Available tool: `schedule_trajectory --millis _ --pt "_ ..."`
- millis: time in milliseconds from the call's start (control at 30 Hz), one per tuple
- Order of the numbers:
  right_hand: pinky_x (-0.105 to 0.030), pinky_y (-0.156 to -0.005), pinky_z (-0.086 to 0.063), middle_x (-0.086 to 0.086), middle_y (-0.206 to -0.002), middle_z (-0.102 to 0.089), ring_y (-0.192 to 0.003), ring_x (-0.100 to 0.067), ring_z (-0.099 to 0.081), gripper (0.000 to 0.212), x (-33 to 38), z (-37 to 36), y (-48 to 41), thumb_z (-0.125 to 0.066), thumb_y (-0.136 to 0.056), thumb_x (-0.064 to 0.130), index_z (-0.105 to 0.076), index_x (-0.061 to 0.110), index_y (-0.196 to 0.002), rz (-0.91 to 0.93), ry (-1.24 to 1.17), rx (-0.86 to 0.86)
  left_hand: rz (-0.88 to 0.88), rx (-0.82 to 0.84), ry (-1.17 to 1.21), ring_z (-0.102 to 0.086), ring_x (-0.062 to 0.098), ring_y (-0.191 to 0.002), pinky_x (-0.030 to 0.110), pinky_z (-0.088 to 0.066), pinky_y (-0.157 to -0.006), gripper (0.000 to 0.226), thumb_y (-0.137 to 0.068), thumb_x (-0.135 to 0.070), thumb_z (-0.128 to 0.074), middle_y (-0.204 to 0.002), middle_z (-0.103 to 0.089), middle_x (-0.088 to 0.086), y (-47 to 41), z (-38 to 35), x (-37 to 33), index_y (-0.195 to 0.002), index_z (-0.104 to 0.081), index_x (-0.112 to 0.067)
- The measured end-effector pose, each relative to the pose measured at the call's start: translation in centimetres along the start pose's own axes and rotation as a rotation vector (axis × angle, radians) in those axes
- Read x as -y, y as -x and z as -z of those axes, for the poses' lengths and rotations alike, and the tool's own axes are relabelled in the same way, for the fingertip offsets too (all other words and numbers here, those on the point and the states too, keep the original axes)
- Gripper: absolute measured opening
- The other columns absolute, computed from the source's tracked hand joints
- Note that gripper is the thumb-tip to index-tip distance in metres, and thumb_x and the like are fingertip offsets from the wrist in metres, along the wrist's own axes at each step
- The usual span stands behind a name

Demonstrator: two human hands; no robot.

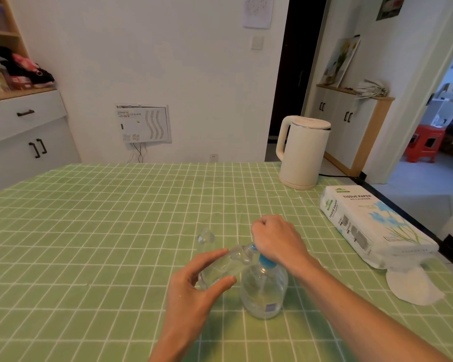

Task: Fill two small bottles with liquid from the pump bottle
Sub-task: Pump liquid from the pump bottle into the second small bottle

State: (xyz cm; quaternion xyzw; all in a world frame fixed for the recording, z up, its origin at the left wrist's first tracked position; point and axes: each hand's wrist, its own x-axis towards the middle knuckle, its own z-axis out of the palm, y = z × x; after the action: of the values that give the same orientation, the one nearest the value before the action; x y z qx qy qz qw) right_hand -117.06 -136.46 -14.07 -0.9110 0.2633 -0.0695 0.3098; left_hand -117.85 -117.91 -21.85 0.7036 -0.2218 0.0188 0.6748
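Observation:
A clear pump bottle [263,291] with a blue pump head stands on the green checked tablecloth near the front. My right hand [277,240] sits on top of the pump head with its fingers curled over it. My left hand [194,286] grips a small clear bottle [221,267], tilted so its mouth lies by the blue spout. A second small clear bottle [205,237] stands on the cloth just behind, to the left of my right hand. How much liquid each small bottle holds is unclear.
A white electric kettle [302,152] stands at the table's far right. A pack of tissue paper [372,226] lies along the right edge, with a loose white tissue [413,286] in front of it. Cabinets line the walls.

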Motion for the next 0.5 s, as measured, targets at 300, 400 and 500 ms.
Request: schedule_trajectory --millis 300,400,500 --pt "-0.036 -0.065 -0.034 0.002 -0.065 -0.047 -0.062 -0.019 -0.041 0.029 0.31 1.01 -0.58 -0.043 -0.101 0.030 -0.043 0.019 -0.074 0.020 0.001 0.002 0.013 -0.022 0.013 -0.069 -0.001 -0.119 0.022 -0.049 -0.102 0.053 -0.075 -0.013 -0.092 -0.117 -0.079 -0.021 -0.20 0.23 -0.47 -0.112 -0.077 -0.048" --pt "-0.037 -0.068 -0.035 0.002 -0.065 -0.046 -0.063 -0.020 -0.041 0.029 0.16 0.71 -0.73 -0.043 -0.101 0.029 -0.043 0.020 -0.074 0.016 -0.011 0.009 -0.003 -0.025 0.010 -0.070 0.001 -0.119 0.023 -0.053 -0.103 0.054 -0.075 -0.010 -0.092 -0.117 -0.079 -0.020 -0.37 0.19 -0.44 -0.113 -0.078 -0.047" --pt "-0.037 -0.067 -0.035 0.002 -0.066 -0.046 -0.063 -0.021 -0.041 0.027 0.06 0.42 -0.77 -0.044 -0.099 0.027 -0.043 0.019 -0.073 0.009 -0.021 -0.005 -0.019 -0.027 0.008 -0.071 0.001 -0.117 0.015 -0.051 -0.103 0.054 -0.075 -0.011 -0.092 -0.117 -0.079 -0.019 -0.45 0.06 -0.37 -0.114 -0.078 -0.045"
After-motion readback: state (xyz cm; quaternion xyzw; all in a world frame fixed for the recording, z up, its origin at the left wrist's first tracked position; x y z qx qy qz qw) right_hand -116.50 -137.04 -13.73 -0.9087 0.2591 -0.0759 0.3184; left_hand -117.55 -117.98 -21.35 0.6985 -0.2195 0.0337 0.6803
